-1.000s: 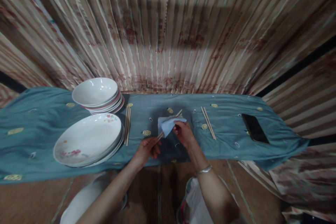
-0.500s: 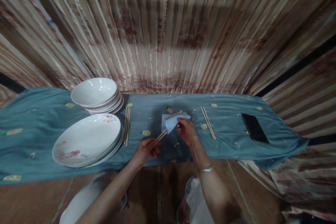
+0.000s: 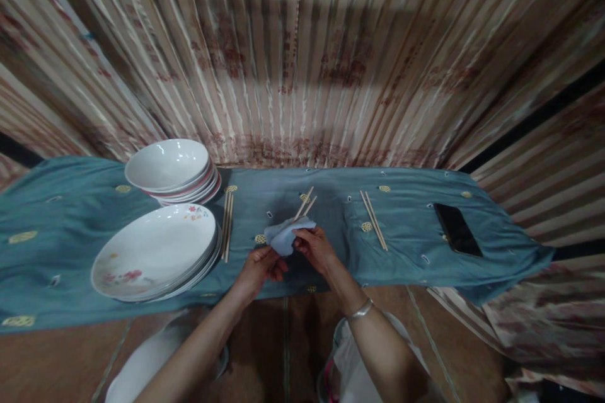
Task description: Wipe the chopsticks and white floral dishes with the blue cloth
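Over the middle of the table, a pair of wooden chopsticks (image 3: 305, 203) slants up and away, its far tips sticking out past a light blue cloth (image 3: 285, 236). My left hand (image 3: 259, 266) is closed around the near end of the pair, which the cloth and fingers hide. The cloth is wrapped around the chopsticks close to that hand. Fingers of my right hand (image 3: 314, 247) pinch the cloth from the right side. More chopsticks (image 3: 227, 227) lie to the left beside the plates, and another pair (image 3: 374, 220) lies to the right.
Stacked bowls (image 3: 167, 167) stand at the back left, with a stack of floral oval plates (image 3: 155, 255) in front. A black phone (image 3: 457, 230) lies at the right on the teal tablecloth (image 3: 406, 264). Behind hangs a pleated curtain (image 3: 283, 63). Below the table edge is a white rounded object (image 3: 146, 359).
My right hand has slid the cloth down and left along the chopsticks toward my left hand. The far tips now show beyond the cloth. My left hand has barely moved.
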Motion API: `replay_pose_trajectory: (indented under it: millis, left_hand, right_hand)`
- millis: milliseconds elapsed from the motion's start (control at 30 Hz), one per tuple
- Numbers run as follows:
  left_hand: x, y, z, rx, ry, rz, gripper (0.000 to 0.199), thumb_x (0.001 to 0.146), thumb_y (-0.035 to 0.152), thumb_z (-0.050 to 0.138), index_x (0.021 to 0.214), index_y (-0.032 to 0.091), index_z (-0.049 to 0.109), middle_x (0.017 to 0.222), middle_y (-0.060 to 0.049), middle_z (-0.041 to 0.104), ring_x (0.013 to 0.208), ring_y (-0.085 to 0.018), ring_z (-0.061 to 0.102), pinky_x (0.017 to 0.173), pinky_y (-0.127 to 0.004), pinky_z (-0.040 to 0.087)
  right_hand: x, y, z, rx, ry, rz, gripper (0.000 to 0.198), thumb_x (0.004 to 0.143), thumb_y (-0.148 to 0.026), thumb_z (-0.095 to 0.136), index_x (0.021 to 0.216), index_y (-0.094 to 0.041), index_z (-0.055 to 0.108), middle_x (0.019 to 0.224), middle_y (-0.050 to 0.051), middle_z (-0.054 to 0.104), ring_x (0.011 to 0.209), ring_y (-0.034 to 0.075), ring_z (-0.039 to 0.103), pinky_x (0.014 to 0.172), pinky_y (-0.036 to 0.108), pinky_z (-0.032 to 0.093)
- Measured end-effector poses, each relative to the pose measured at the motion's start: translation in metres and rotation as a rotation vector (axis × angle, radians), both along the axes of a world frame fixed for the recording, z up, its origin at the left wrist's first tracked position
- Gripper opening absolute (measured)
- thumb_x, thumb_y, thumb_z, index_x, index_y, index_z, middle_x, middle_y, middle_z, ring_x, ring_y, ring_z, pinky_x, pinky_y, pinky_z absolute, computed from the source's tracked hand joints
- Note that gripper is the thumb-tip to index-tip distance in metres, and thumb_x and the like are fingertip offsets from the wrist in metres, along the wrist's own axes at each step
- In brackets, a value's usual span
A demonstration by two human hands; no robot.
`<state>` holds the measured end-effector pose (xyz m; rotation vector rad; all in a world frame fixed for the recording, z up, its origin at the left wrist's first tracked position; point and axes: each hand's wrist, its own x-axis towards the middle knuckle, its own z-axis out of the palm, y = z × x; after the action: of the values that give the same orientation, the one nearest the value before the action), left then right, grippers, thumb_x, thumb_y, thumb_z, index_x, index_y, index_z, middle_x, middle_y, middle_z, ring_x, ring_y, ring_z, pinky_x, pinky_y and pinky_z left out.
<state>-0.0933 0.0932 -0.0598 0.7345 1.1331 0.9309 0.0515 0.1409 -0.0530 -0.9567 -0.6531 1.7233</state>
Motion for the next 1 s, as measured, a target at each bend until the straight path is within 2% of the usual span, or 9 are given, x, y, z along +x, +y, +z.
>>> replay_pose_trajectory:
  millis: [200,367,467,667,1000]
  left_hand:
    - [0.000,0.000,0.001,-0.042,-0.041,-0.002,0.042,0.059,0.050,0.076,0.070,0.013,0.061,0.058,-0.005,0.067,0.040,-0.010,0.055,0.037,-0.020,0.032]
    - [0.000,-0.001,0.002,-0.051,-0.044,0.008,0.046,0.054,0.052,0.079,0.071,0.013,0.061,0.057,-0.003,0.066,0.040,-0.010,0.055,0.038,-0.020,0.033]
    - [0.000,-0.002,0.003,-0.038,-0.043,-0.011,0.045,0.056,0.052,0.077,0.073,0.013,0.063,0.052,-0.001,0.062,0.037,-0.009,0.052,0.037,-0.020,0.031]
    - [0.000,-0.004,0.002,-0.026,0.002,-0.073,0.045,0.061,0.056,0.072,0.073,0.013,0.066,0.045,0.002,0.057,0.032,-0.006,0.044,0.034,-0.020,0.023]
    - [-0.001,-0.008,0.002,-0.016,-0.008,-0.092,0.041,0.062,0.053,0.072,0.071,0.013,0.066,0.044,0.003,0.055,0.031,-0.006,0.043,0.034,-0.020,0.022]
  right_hand:
    - [0.001,0.001,0.005,-0.030,0.009,-0.009,0.019,0.049,-0.024,0.080,0.058,-0.017,0.064,0.044,-0.007,0.058,0.037,0.005,0.049,0.036,0.014,0.036]
    - [0.002,0.001,0.005,-0.037,-0.001,-0.013,0.020,0.048,-0.024,0.080,0.057,-0.017,0.064,0.044,-0.006,0.058,0.037,0.005,0.049,0.036,0.014,0.036]
    - [0.004,0.003,0.005,-0.036,0.001,-0.030,0.020,0.049,-0.025,0.080,0.058,-0.017,0.064,0.044,-0.006,0.057,0.038,0.005,0.048,0.037,0.014,0.035]
    - [0.017,0.012,0.007,-0.031,0.025,-0.087,0.022,0.051,-0.027,0.081,0.059,-0.017,0.063,0.047,-0.007,0.056,0.041,0.005,0.044,0.038,0.016,0.032]
    - [0.042,0.028,0.011,0.015,0.084,-0.248,0.031,0.050,-0.027,0.084,0.059,-0.020,0.055,0.049,-0.009,0.051,0.042,0.004,0.044,0.035,0.014,0.029]
